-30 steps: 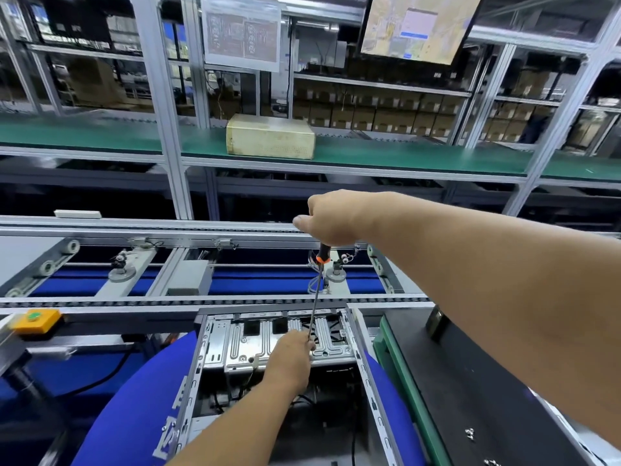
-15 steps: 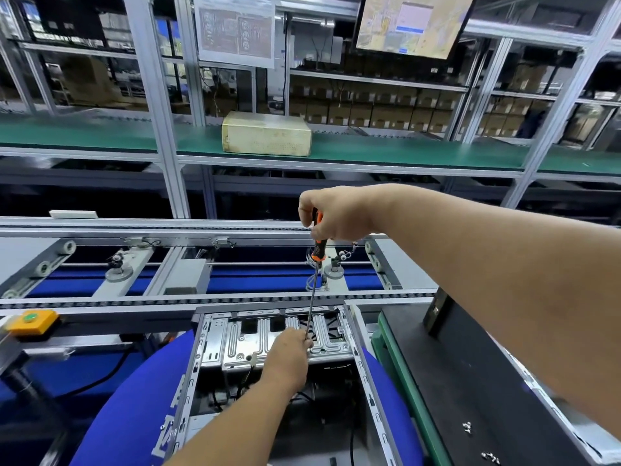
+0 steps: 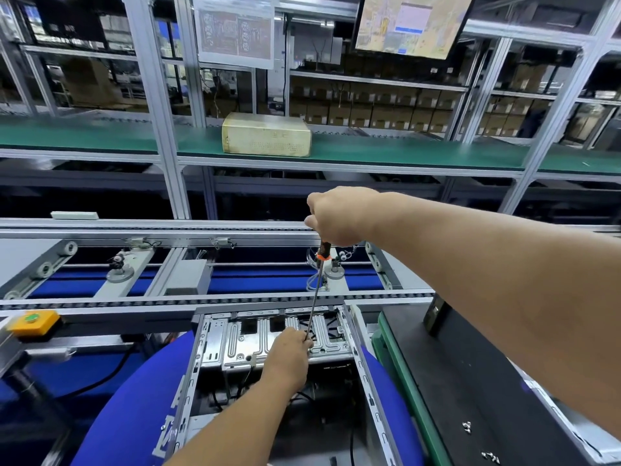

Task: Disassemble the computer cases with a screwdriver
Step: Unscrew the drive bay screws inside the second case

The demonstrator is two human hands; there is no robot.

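Below both hands, open computer case [image 3: 268,371] on its side on blue padding [image 3: 117,408], silver drive bracket [image 3: 235,341] exposed at far end. Step in hand, by the look: backing out a bracket screw. Next move likely needs steady downward pressure, turns, then catching the screw. Right hand [image 3: 339,216] raised, arm outstretched, clenched round the screwdriver [image 3: 317,284] handle. Left hand [image 3: 289,351] low, fingers [image 3: 307,343] pinching shaft near tip. Loose screws [image 3: 467,427] well right.
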